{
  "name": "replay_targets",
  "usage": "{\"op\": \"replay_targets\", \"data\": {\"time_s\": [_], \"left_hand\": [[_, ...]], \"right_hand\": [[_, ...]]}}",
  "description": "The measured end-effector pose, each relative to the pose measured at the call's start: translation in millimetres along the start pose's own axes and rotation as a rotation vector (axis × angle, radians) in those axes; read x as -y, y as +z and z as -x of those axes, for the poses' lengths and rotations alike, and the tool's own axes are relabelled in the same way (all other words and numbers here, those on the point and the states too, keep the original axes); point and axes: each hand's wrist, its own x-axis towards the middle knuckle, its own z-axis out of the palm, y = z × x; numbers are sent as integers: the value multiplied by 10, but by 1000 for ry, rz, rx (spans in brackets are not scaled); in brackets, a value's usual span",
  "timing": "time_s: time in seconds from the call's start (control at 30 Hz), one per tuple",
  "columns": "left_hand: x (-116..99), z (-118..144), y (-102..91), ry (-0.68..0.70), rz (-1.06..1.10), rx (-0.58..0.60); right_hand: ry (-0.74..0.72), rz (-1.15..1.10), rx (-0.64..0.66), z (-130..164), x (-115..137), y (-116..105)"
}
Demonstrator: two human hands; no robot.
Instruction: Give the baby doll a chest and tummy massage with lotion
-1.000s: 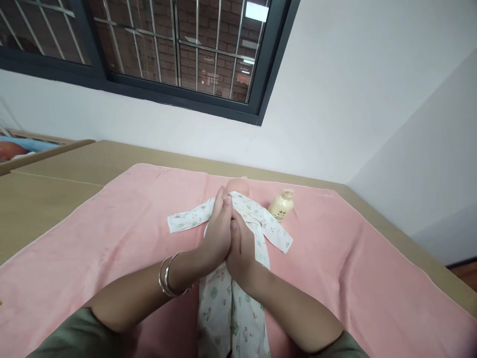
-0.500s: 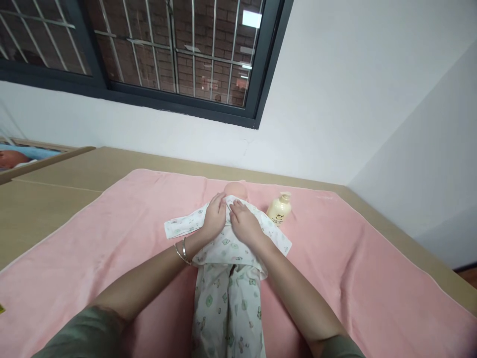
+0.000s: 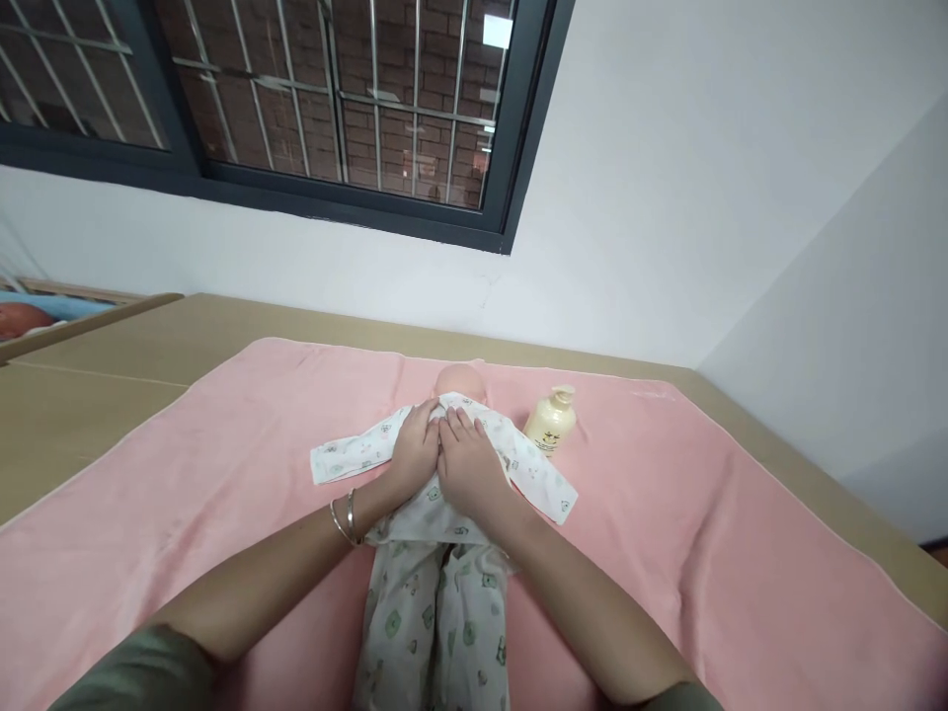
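Observation:
A baby doll lies on its back on a pink blanket, its smooth round head (image 3: 460, 381) at the far end. It wears a white long-sleeved top (image 3: 436, 515) with small prints and matching trousers (image 3: 435, 622). My left hand (image 3: 415, 449), with two bangles at the wrist, rests flat on the left of the chest. Beside it, my right hand (image 3: 472, 464) lies with fingers stretched over the middle of the chest. The two hands touch near the thumbs. Both sleeves stretch out sideways. The neck and upper chest are partly hidden by my fingers.
A pale yellow pump bottle (image 3: 551, 423) stands right of the doll's shoulder. The pink blanket (image 3: 614, 553) covers most of a tan surface (image 3: 140, 365). Behind are a white wall and a barred window (image 3: 355, 109). A wooden-edged bin (image 3: 96, 318) shows at far left.
Both hands have slid slightly down the chest toward me, pressed flatter and closer together. The doll's sleeves now show more fully. The view has shifted slightly.

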Motion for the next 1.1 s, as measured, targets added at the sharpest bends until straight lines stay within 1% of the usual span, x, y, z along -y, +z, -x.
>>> {"op": "replay_targets", "data": {"time_s": [0.03,0.1,0.17,0.23,0.3,0.37,0.43,0.5,0.53,0.6,0.67,0.73,0.8,0.87,0.9,0.97,1.0,1.03,1.07,1.1], "left_hand": [[1,3,-2,-3,1,-3],[3,5,-5,2,-13,-2],[6,4,-6,9,-31,4],[9,1,-8,7,-39,17],[14,0,-8,-9,-40,13],[23,0,-7,-34,-34,-12],[34,0,-5,-55,-16,-34],[48,-1,-3,-66,3,-30],[54,-4,-1,-65,7,-25],[64,-10,4,-52,-1,-19],[69,-18,13,-30,-21,-26],[71,-22,21,-10,-39,-30],[72,-22,25,-4,-51,-33],[74,-20,21,-7,-56,-33],[77,-19,17,-10,-55,-30],[81,-20,8,-14,-50,-21],[83,-21,4,-14,-49,-15],[85,-22,2,-8,-53,-10],[85,-21,2,3,-62,-7],[83,-19,4,19,-76,-5]], "right_hand": [[-21,-21,1,-13,-31,1],[0,-59,-2,-75,-150,-12],[72,-88,-1,-151,-287,-33],[159,-97,-3,-198,-365,-49],[226,-72,-13,-186,-338,-52],[253,-17,-23,-119,-215,-37],[208,36,-24,-31,-63,-13],[103,51,-14,25,30,5],[54,41,-10,28,35,6],[4,-13,-5,-20,-48,-9],[14,-78,3,-109,-201,-41],[77,-109,13,-180,-321,-67],[184,-85,6,-184,-323,-66],[256,-27,-17,-118,-203,-36],[250,3,-25,-71,-122,-14],[142,28,-18,8,15,26],[83,19,-8,26,45,37],[39,-3,1,24,41,41],[26,-31,5,2,4,35],[47,-61,4,-34,-60,23]]}}
